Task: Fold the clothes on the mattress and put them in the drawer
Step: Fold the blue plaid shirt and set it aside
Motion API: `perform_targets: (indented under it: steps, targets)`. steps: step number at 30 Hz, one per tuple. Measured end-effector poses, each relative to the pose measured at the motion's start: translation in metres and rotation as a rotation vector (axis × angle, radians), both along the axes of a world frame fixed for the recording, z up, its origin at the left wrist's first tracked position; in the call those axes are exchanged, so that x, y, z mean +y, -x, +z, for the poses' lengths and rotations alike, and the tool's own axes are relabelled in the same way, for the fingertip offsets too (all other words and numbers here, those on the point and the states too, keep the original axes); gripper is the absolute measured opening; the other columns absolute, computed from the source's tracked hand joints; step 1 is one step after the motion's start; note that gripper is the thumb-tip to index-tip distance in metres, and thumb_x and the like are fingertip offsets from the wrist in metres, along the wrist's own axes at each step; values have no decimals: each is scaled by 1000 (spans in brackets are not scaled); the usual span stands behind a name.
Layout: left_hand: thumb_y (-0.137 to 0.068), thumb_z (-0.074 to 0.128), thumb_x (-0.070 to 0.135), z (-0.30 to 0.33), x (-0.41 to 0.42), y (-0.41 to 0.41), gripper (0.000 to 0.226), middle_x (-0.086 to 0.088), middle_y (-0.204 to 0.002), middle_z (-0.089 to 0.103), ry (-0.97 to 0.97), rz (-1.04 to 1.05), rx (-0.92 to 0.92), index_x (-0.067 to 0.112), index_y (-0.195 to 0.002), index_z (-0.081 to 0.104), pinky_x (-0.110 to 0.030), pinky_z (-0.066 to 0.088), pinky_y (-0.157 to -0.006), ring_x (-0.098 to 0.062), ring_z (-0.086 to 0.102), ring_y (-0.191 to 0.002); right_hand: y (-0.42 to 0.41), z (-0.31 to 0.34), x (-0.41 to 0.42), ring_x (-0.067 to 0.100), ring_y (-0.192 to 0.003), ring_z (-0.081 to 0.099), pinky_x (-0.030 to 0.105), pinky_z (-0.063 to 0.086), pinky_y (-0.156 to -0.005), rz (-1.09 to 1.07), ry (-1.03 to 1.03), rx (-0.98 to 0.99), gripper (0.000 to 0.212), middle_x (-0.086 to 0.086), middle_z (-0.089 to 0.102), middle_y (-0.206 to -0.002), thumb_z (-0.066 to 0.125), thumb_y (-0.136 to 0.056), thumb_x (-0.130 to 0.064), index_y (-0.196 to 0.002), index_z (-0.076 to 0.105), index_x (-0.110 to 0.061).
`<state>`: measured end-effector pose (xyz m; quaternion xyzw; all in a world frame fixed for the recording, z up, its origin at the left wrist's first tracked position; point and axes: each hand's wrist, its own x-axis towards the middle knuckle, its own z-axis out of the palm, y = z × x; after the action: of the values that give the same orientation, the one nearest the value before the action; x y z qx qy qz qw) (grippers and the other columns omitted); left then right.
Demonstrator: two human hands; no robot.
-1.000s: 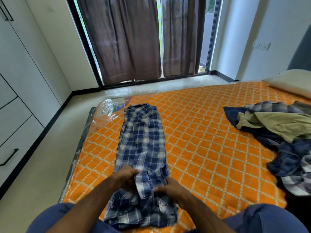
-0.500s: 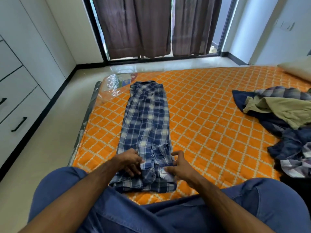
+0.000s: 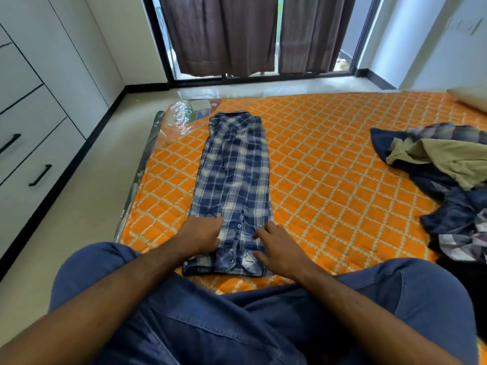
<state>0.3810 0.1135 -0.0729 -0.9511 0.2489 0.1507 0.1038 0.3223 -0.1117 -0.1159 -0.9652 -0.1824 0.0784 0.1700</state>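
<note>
A blue and white plaid shirt (image 3: pixel 233 180) lies folded into a long narrow strip on the orange mattress (image 3: pixel 329 185), collar at the far end. My left hand (image 3: pixel 201 237) is at the strip's near left edge, its fingers curled into the fabric. My right hand (image 3: pixel 276 250) rests flat on the near right side of the shirt with fingers spread. A heap of unfolded clothes (image 3: pixel 448 167) lies at the mattress's right. White drawers (image 3: pixel 29 164) with black handles stand at the left, all closed.
My knees in blue jeans (image 3: pixel 237 325) fill the foreground at the mattress's near edge. Clear plastic wrap (image 3: pixel 181 115) covers the far left mattress corner. A pillow (image 3: pixel 471 98) lies at the far right. Pale floor (image 3: pixel 87 206) separates mattress and drawers. Brown curtains hang behind.
The shirt's near hem has been tucked up and flattened. My right hand has spread flat on the fabric, and the camera has tilted down.
</note>
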Motion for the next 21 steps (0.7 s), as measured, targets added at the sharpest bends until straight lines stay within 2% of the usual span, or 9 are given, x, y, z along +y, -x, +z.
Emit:
perform_targets:
  steps: [2,4,6,10,12,14,16,18,21]
  targets:
    - [-93,58,42,2,-3,7,40,-5,-122,53,-30,-164,20,17,-122,45,-40,46,-88,-24,55,-105,6,-7,7,30,-134,33,47,36,-112,129,91,-21,69,9,33,-150,54,-97,-53,-153,32,-19]
    - [-88,61,55,-9,-4,17,77,-12,-143,40,-143,-210,78,13,-145,31,-47,45,-96,-31,50,-121,12,-19,17,35,-152,9,53,16,-124,200,242,43,89,12,7,-168,49,-96,-59,-162,6,-18]
    - [-85,62,58,-25,-4,29,97,-18,-156,25,-253,-214,64,10,-155,14,-55,43,-101,-40,45,-130,17,-30,25,36,-155,-10,60,3,-124,227,335,26,91,12,-14,-169,42,-98,-57,-162,-10,-19]
    - [-88,53,56,-47,-7,41,96,-25,-153,24,-277,-243,-74,3,-155,10,-59,47,-94,-45,45,-124,14,-40,37,43,-153,-19,69,-2,-120,176,438,-55,88,16,-27,-165,40,-101,-43,-159,-19,-15]
    - [-91,54,48,-50,-9,44,89,-25,-151,25,-253,-198,-95,3,-154,11,-60,47,-93,-45,44,-123,11,-42,42,47,-152,-18,72,1,-118,132,471,-44,88,18,-30,-163,42,-101,-33,-158,-24,-14]
    - [-98,50,37,-51,-12,42,77,-23,-154,22,-263,-149,-106,4,-155,8,-67,42,-97,-46,39,-130,6,-43,46,49,-152,-15,73,9,-116,83,461,-18,88,18,-31,-163,43,-102,-28,-157,-25,-16]
    - [-104,45,34,-51,-14,37,75,-22,-162,6,-285,-76,-65,9,-158,-1,-75,30,-104,-54,19,-143,1,-42,49,50,-153,-7,73,18,-114,45,441,-6,82,19,-27,-165,39,-105,-29,-158,-23,-19]
    - [-106,41,33,-55,-13,32,74,-22,-165,-8,-250,0,14,15,-159,-8,-78,21,-109,-59,2,-146,-4,-40,49,50,-153,-2,73,23,-113,24,414,13,76,20,-20,-166,36,-108,-29,-160,-19,-24]
    - [-109,33,29,-57,-11,27,65,-23,-165,-12,-143,60,128,20,-159,-8,-74,22,-112,-60,1,-146,-11,-33,43,50,-153,3,72,26,-113,42,387,62,70,24,-8,-167,33,-110,-28,-160,-15,-30]
